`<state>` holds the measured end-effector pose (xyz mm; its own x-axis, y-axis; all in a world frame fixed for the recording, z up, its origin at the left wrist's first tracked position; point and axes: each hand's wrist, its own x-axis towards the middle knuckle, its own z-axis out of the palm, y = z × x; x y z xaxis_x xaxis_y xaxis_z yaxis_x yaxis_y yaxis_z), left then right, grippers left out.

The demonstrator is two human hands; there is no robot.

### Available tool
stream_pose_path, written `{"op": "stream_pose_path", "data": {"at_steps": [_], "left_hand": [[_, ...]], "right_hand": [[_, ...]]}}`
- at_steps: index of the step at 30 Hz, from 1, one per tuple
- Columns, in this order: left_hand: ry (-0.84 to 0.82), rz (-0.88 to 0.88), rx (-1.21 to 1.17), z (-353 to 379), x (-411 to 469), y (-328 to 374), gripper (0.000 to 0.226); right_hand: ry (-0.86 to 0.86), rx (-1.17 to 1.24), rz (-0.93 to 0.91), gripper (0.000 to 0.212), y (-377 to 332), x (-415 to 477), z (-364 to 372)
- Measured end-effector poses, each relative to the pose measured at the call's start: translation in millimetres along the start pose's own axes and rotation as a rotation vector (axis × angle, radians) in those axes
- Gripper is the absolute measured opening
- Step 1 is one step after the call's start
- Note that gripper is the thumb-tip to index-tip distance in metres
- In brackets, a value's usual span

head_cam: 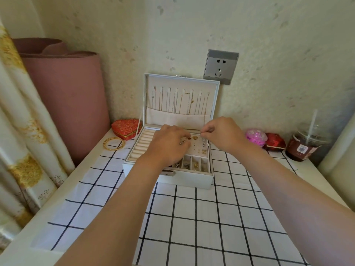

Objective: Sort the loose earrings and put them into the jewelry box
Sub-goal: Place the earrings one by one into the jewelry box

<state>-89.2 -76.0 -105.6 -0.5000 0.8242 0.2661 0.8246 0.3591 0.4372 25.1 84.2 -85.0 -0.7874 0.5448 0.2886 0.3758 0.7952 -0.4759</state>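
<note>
A white jewelry box (184,180) stands open at the back of the table, necklaces hanging inside its raised lid (180,96). Both hands hover over its top tray. My left hand (169,144) pinches a small gold heart earring (194,138) above the perforated earring panel (198,148). My right hand (222,134) has thumb and forefinger pressed together on something tiny beside that earring; what it is cannot be made out. Stud earrings sit in the panel's right side. Small compartments (196,165) at the box front hold several loose earrings.
A checked cloth (192,217) covers the table. A red heart-shaped box (124,127) and gold bangles (113,144) lie to the left, near a pink rolled mat (67,100). At right are a pink ball (256,136), a red box (274,144) and a lidded drink cup (305,144).
</note>
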Motion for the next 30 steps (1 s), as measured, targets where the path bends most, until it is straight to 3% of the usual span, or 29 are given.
{"op": "stream_pose_path", "data": {"at_steps": [13,18,26,30], "left_hand": [[-0.141,0.069,0.092,6.9,6.0,-0.8,0.051],[-0.17,0.062,0.09,7.0,6.7,0.0,0.057],[-0.218,0.029,0.122,10.5,10.2,9.0,0.057],[-0.189,0.034,0.1,5.8,8.7,12.4,0.059]], "right_hand": [[-0.031,-0.373,-0.09,0.011,-10.2,3.5,9.9],[-0.186,-0.272,-0.041,0.016,-9.0,5.1,0.6],[-0.24,-0.159,0.013,0.025,-10.3,0.9,-6.6],[-0.18,-0.068,0.029,0.022,-7.5,-2.9,-14.7]]}}
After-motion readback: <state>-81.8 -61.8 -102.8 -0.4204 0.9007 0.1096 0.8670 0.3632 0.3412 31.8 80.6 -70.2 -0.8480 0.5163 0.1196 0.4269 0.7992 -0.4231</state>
